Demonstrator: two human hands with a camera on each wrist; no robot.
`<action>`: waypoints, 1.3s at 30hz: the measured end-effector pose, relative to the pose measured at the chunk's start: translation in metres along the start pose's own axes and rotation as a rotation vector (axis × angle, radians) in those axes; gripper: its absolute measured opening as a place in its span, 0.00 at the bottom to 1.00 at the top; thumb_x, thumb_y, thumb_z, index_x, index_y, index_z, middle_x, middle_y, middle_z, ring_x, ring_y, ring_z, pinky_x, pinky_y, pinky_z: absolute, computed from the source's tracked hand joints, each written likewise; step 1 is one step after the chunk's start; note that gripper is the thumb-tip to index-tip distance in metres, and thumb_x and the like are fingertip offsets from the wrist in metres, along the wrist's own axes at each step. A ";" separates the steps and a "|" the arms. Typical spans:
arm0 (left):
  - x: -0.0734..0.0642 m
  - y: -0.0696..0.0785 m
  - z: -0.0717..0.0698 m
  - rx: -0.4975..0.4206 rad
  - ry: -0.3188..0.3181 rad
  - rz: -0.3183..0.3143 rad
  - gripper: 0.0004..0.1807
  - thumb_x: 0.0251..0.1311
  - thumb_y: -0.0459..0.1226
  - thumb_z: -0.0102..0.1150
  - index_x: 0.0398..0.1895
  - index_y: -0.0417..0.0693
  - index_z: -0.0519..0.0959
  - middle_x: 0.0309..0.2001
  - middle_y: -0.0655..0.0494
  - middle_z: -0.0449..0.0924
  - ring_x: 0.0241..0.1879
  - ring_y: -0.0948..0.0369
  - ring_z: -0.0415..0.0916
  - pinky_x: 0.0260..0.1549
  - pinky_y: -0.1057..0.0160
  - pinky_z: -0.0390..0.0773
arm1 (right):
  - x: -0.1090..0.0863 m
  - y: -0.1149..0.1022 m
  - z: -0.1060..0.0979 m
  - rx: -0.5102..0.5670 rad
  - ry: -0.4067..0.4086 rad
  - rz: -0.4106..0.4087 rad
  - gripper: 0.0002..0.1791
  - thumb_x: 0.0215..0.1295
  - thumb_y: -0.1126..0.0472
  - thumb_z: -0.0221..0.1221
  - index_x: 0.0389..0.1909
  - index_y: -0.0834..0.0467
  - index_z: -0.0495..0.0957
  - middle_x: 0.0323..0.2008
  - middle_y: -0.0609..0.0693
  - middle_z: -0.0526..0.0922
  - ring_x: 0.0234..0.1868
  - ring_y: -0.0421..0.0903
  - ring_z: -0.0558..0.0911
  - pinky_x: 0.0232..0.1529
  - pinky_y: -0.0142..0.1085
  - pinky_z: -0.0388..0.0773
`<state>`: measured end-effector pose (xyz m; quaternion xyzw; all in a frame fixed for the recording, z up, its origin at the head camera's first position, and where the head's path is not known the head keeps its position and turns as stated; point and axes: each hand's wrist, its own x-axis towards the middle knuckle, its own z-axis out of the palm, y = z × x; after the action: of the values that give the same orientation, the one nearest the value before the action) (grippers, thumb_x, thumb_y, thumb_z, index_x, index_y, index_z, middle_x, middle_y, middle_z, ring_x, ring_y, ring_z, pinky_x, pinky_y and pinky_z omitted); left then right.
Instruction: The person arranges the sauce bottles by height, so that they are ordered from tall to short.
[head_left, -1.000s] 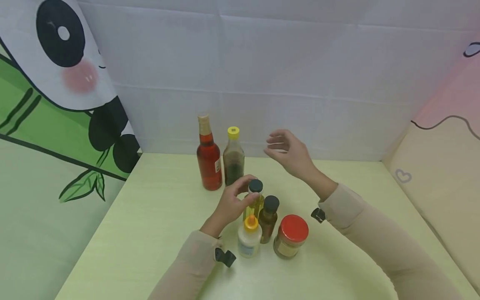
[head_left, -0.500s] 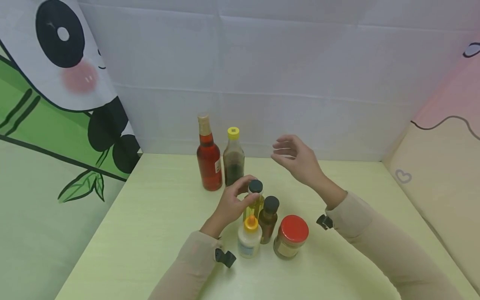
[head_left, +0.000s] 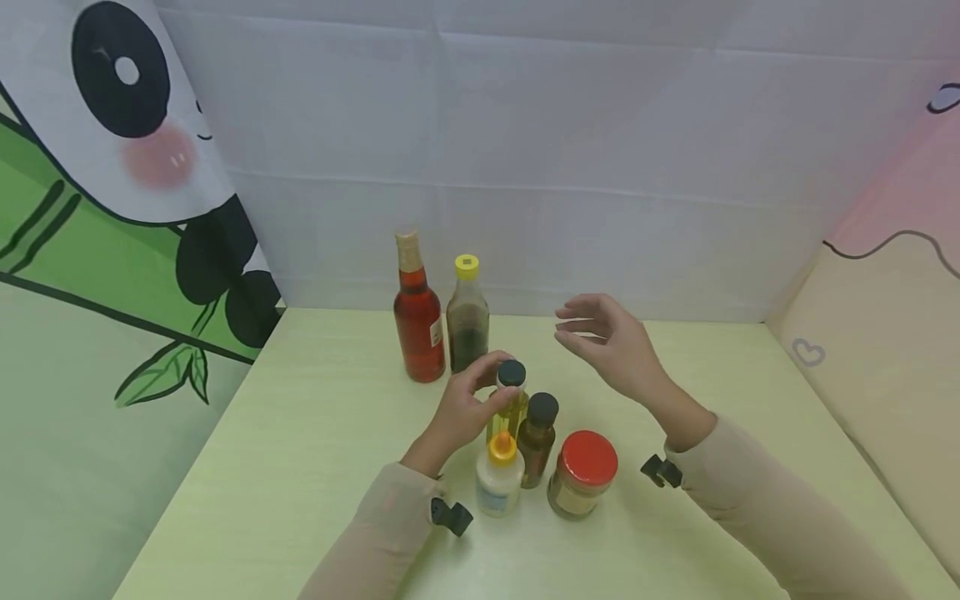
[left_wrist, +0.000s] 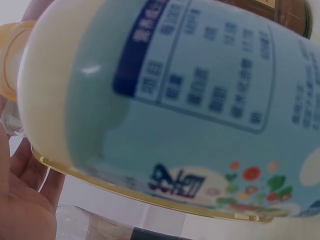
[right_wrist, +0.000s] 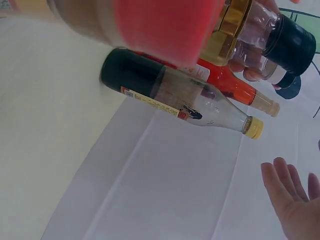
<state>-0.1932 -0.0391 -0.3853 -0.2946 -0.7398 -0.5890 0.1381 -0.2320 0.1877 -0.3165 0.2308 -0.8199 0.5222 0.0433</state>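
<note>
My left hand [head_left: 467, 406] curls its thumb and fingers around the neck of a clear bottle of yellow oil [head_left: 516, 412], just below its dark cap. That bottle stands upright on the table. Right in front of it is a white squeeze bottle [head_left: 498, 482] with an orange cap, whose light-blue label [left_wrist: 135, 135] fills the left wrist view. A brown bottle [head_left: 536, 450] with a black cap stands beside the oil. My right hand [head_left: 613, 343] hovers over the back right of the table, fingers loosely bent and holding nothing.
A red-lidded jar [head_left: 588, 460] stands at the front right of the group. Behind the left hand stand a tall bottle of red liquid [head_left: 418, 327] and a yellow-capped bottle of dark liquid [head_left: 468, 321]. A pale cloth wall [head_left: 562, 167] rises at the table's back edge.
My right hand has drifted right and toward me, away from the bottles, staying empty. The left hand and all the bottles have kept their places.
</note>
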 end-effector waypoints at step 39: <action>-0.003 -0.043 0.001 0.000 0.009 0.064 0.17 0.63 0.31 0.61 0.55 0.40 0.74 0.45 0.48 0.81 0.45 0.55 0.80 0.49 0.57 0.78 | -0.054 0.013 0.022 0.116 -0.129 0.023 0.22 0.61 0.68 0.66 0.55 0.61 0.74 0.51 0.59 0.79 0.49 0.57 0.82 0.46 0.37 0.80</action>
<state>-0.2160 -0.0447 -0.4212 -0.3153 -0.7293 -0.5857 0.1602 -0.1860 0.1910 -0.3539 0.2568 -0.7919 0.5533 -0.0290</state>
